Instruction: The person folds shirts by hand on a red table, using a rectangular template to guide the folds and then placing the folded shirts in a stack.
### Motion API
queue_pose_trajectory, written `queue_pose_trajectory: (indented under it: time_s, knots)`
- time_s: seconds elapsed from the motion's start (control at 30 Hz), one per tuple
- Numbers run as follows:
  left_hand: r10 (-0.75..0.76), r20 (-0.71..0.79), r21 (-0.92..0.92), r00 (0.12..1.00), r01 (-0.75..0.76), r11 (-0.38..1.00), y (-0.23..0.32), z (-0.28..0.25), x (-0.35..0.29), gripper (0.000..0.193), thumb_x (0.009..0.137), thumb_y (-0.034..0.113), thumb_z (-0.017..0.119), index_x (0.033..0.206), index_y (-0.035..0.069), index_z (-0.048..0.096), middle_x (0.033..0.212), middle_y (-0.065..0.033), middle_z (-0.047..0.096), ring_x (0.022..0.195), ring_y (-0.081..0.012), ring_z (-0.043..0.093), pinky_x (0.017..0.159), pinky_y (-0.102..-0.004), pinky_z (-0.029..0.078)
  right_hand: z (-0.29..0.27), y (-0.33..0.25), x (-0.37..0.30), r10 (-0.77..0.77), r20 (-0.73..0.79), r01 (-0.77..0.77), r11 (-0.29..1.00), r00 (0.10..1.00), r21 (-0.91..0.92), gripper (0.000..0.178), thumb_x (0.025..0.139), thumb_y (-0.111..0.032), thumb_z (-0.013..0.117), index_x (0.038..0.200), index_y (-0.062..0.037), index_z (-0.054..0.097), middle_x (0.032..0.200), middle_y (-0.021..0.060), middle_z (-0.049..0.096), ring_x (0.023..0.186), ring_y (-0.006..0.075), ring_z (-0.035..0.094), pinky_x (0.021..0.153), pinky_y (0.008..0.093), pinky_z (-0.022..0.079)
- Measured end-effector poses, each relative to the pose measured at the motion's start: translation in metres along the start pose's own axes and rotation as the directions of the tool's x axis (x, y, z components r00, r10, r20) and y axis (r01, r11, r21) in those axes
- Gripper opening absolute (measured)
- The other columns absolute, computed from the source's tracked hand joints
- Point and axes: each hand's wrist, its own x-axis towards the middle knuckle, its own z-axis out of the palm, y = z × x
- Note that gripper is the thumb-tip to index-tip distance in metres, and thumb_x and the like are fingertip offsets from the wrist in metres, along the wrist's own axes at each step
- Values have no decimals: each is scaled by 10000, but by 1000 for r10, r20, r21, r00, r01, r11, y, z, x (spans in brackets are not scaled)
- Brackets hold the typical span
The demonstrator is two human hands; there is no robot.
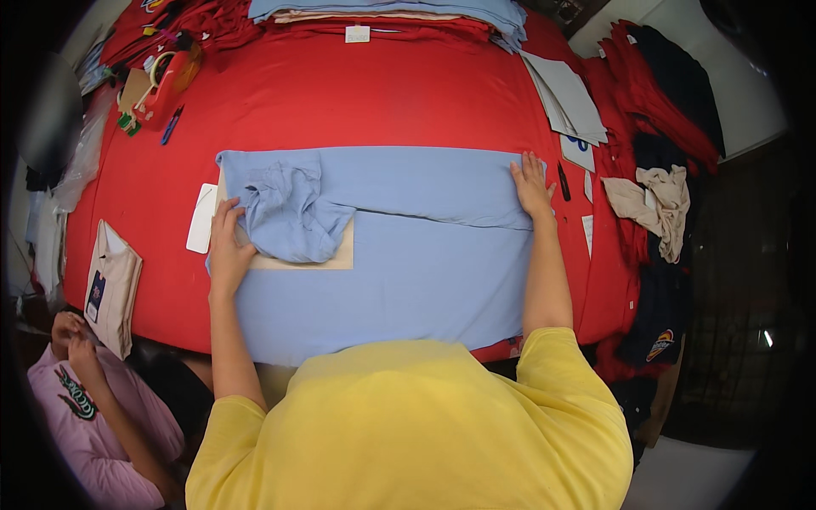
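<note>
A light blue garment (pixel 399 272) lies spread over the red-covered table in front of me, with its upper part folded into a long strip. At the strip's left end, a bunched blue sleeve (pixel 289 212) rests on a cream card (pixel 327 258), which it partly covers. My left hand (pixel 228 255) touches the left edge of the card and cloth, thumb apart from the fingers. At the opposite end, my right hand (pixel 533 189) lies flat on the folded strip with its fingers stretched out. Neither hand visibly grips anything.
A white tag (pixel 201 218) and a folded beige garment (pixel 113 276) lie left. Further back are a red tape dispenser (pixel 166 85) and blue pen (pixel 172 125). White sheets (pixel 565 98) and a crumpled beige cloth (pixel 659 208) lie right. A person in pink (pixel 115 425) sits lower left.
</note>
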Motion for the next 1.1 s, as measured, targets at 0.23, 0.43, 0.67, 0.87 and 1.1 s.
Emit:
queue_pose_trajectory:
  time_s: [0.23, 0.43, 0.67, 0.87, 1.1]
  knots:
    - [42, -50, 44, 998, -39, 998, -1, 3, -5, 459, 675, 54, 687, 1118, 70, 568, 1408, -68, 457, 1397, -332, 294, 1158, -462, 223, 13, -12, -72, -323, -378, 414, 890, 868, 189, 393, 901, -277, 604, 1245, -87, 585, 1334, 173, 480, 1249, 346, 408, 1114, 524, 208]
    - [54, 3, -11, 999, -54, 998, -8, -1, -9, 315, 737, 144, 675, 1040, 99, 602, 1403, -27, 494, 1426, -313, 254, 1175, -496, 90, 32, -87, -137, -596, -190, 618, 781, 780, 91, 192, 824, -160, 684, 984, -60, 649, 1057, 119, 574, 1027, 280, 502, 914, 383, 373]
    - [15, 44, -289, 999, -2, 957, -19, -5, -4, 324, 691, 22, 556, 971, 132, 672, 1192, 17, 644, 1420, -287, 278, 1180, -492, -5, -7, -159, -108, -638, 163, 598, 765, 752, 238, 336, 852, -193, 646, 1164, -74, 612, 1182, 147, 576, 1169, 356, 453, 990, 478, 351]
    - [20, 14, -200, 1000, -16, 980, -8, -9, -8, 458, 611, -21, 525, 1018, 130, 671, 1110, 2, 653, 1389, -271, 330, 1188, -508, 18, 41, -299, -127, -938, 15, 856, 321, 345, 404, 638, 773, -120, 705, 1368, -123, 475, 1340, 132, 467, 1212, 353, 437, 1088, 544, 276]
    - [71, -74, -62, 995, -76, 995, -16, 1, -16, 373, 665, -75, 550, 927, 156, 681, 1017, -22, 606, 1349, -270, 367, 1183, -527, 102, -10, -317, -199, -985, 170, 994, 19, 0, 110, 184, 713, -137, 717, 849, -38, 645, 1090, 157, 581, 1036, 331, 531, 1039, 599, 302]
